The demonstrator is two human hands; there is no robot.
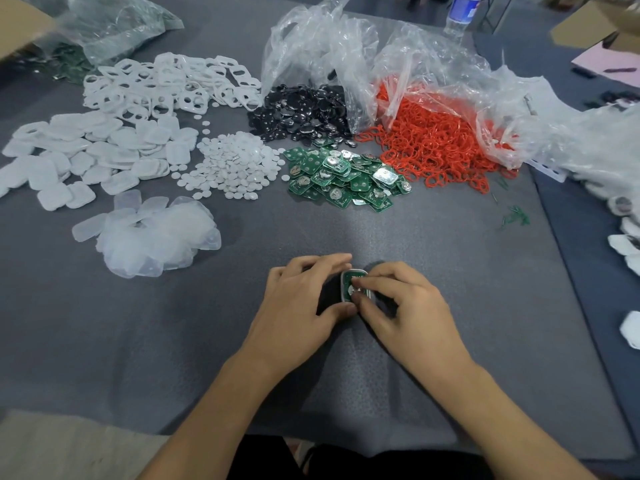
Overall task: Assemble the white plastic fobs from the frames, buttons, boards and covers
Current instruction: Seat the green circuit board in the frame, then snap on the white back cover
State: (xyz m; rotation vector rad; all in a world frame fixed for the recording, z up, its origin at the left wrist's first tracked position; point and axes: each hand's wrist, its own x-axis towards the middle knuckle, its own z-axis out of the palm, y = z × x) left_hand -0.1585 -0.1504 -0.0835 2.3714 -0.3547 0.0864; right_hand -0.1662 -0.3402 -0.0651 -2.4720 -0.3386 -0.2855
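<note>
I'm holding a half-built fob (356, 287) on the tabletop (450, 271), straight toward me from the green board pile (343, 178). My left hand (304, 299) is curling round its left edge, gripping it. My right hand (405, 306) is pinching its top, fingertips on the green face. White frames (173, 84) are lying far left of the board pile, red rings (436, 147) just right.

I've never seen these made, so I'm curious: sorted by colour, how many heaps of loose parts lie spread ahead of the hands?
White: 3 (frames, covers, round buttons)
Clear: 1 (soft pads)
Black: 1 (discs)
Green: 1 (boards)
Red: 1 (rings)
Total: 7, not counting the far-left bag or right-edge pieces.
</note>
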